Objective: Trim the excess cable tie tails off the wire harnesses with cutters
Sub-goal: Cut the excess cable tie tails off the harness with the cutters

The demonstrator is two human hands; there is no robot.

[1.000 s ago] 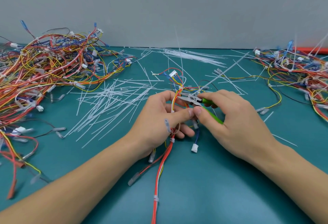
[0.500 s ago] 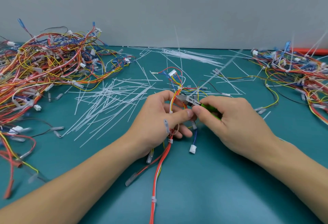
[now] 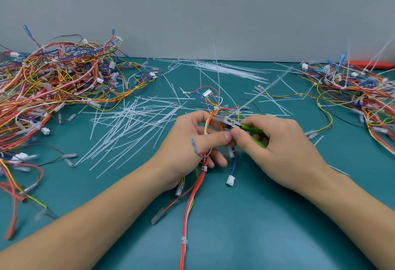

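Observation:
My left hand (image 3: 192,143) grips a red, orange and yellow wire harness (image 3: 192,201) that runs down toward the table's near edge. My right hand (image 3: 277,148) holds green-handled cutters (image 3: 229,122). Their metal jaws point left at the harness bundle just above my left fingers. A long white cable tie tail (image 3: 217,71) rises from the bundle near the jaws, and another (image 3: 271,85) slants up to the right. Both thumbs nearly touch below the cutters.
A big heap of harnesses (image 3: 53,86) lies at the left, another heap (image 3: 359,90) at the right. Cut white tie tails (image 3: 128,126) are scattered on the teal mat (image 3: 256,227) left of my hands and toward the back wall. An orange object (image 3: 372,64) lies far right.
The cutters' jaws have shifted slightly left toward the bundle. Both hands hold almost the same place and the same grip.

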